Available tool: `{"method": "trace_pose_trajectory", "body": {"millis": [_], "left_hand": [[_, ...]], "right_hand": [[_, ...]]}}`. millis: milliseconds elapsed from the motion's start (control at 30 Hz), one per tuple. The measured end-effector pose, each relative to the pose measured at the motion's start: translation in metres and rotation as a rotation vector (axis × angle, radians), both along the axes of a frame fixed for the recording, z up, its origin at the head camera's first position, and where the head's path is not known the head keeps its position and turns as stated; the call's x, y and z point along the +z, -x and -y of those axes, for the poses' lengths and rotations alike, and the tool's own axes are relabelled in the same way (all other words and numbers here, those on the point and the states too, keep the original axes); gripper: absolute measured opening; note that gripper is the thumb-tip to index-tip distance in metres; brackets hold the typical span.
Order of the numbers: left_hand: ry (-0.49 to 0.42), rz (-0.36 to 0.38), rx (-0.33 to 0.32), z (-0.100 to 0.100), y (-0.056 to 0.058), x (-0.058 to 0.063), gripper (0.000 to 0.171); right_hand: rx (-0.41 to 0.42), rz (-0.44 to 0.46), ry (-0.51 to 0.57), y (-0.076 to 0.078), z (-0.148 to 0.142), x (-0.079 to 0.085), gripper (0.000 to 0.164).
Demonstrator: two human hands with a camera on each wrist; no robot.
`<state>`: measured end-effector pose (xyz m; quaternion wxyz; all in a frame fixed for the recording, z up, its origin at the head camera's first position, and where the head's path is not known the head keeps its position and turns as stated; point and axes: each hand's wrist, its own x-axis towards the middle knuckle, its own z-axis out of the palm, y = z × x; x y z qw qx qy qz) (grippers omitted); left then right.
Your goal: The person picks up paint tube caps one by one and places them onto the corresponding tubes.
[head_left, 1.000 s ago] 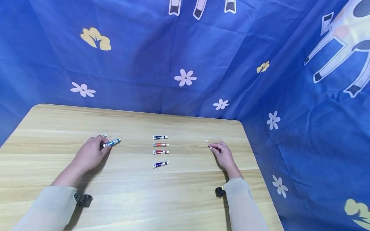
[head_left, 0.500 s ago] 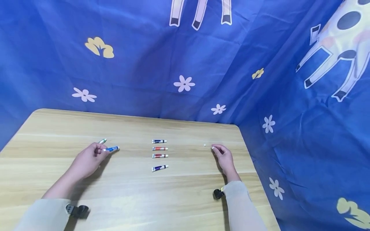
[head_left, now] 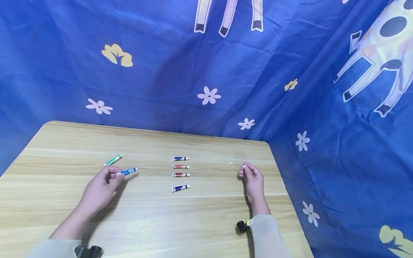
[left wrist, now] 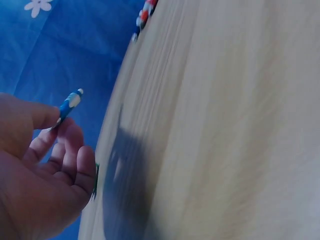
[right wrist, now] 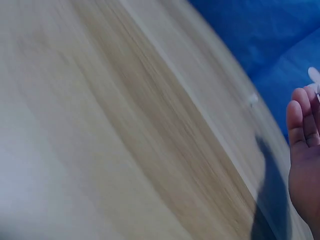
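My left hand [head_left: 101,188] pinches a small blue paint tube [head_left: 129,171] between thumb and index finger, its capped end pointing right. In the left wrist view the blue tube [left wrist: 70,104] is held above the table, over its shadow, other fingers loosely curled. Just beyond that hand a green paint tube [head_left: 113,160] lies on the table. My right hand [head_left: 254,181] holds a small white cap [head_left: 244,166] at the tips of thumb and index finger. Left of it another small white cap [head_left: 230,163] lies on the wood, and it shows blurred in the right wrist view.
Midway between the hands, paint tubes lie in a column: a dark blue one [head_left: 180,158], an orange one [head_left: 181,166], a red one [head_left: 181,175] and a purple-blue one [head_left: 180,188]. The wooden table [head_left: 155,222] meets a blue patterned curtain [head_left: 167,71] behind and at right.
My left hand has drawn back from the green tube with the blue tube in its fingers, uncovering the green one. The right hand has shifted slightly right, away from the loose cap, and turned upward.
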<state>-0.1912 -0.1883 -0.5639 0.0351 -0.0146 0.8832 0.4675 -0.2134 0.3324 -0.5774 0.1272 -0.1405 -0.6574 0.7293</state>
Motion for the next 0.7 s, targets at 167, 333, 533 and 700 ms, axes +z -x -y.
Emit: {"method": "trace_pose_trajectory", "body": {"millis": [167, 333, 533, 700], "left_hand": [[-0.090, 0.042, 0.054, -0.009, -0.020, 0.003, 0.040], [-0.121, 0.072, 0.086, -0.018, -0.039, 0.002, 0.038], [-0.169, 0.108, 0.103, -0.035, -0.060, 0.004, 0.033], [-0.210, 0.128, 0.100, -0.051, -0.071, 0.007, 0.029]], "right_hand": [[0.008, -0.090, 0.149, -0.019, 0.017, 0.000, 0.015], [0.064, -0.148, 0.205, -0.038, 0.040, -0.003, 0.014], [0.132, -0.125, 0.189, -0.058, 0.067, -0.009, 0.015], [0.163, -0.078, 0.190, -0.072, 0.084, -0.015, 0.018]]}}
